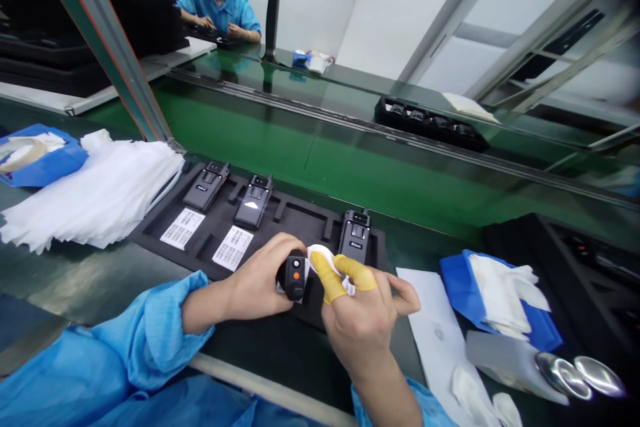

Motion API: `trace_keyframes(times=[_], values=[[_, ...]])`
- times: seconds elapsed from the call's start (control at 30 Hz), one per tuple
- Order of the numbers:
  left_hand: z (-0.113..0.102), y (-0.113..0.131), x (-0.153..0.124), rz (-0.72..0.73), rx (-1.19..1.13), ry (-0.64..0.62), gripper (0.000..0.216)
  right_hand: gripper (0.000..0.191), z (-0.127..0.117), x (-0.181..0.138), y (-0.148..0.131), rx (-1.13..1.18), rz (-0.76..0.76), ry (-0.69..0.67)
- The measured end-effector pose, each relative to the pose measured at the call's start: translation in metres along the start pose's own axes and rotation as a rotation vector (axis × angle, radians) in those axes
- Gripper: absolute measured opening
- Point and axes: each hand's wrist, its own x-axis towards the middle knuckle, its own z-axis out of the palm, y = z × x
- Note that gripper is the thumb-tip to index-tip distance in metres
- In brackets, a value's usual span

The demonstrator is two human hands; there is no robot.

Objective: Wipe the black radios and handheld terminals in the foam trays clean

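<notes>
Black handheld device with a bright orange button (296,275) is in the bare left hand (257,277), fingers and thumb curled firmly round it. Its narrow buttoned face looks up at the camera, longer side running near to far; the rest is hidden by the grip. And just right of it, the right hand (357,320), with yellow rubber finger covers (327,280), pinching a small white cloth (321,252) close beside the device; whether they touch, I can't tell. Beyond, the black foam tray (295,223), and there's "Riton" on the black right-hand handset (356,237)! Two white printed labels (183,228) (233,248) lie leftward, print too small to read.
</notes>
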Motion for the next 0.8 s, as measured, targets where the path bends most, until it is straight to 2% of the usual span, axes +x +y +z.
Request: trace_keyframes(times=[0.2,0.4,0.5,0.67,0.8], values=[[0.001,-0.002,0.001,0.014,-0.035,0.001,0.056,0.033,0.002,0.001,-0.011,0.083,-0.081,-0.017],[0.000,0.001,0.001,-0.063,-0.010,0.029,0.058,0.026,0.008,-0.004,-0.008,-0.022,-0.029,0.003],[0.000,0.001,0.001,-0.064,-0.014,0.031,0.059,0.027,0.009,-0.008,-0.004,-0.026,-0.037,-0.021],[-0.001,0.001,0.001,-0.068,-0.024,0.031,0.060,0.034,0.006,-0.009,0.000,-0.025,0.040,-0.062],[-0.001,0.002,0.000,-0.065,-0.029,0.028,0.059,0.033,0.003,-0.005,0.001,0.000,0.051,-0.052]])
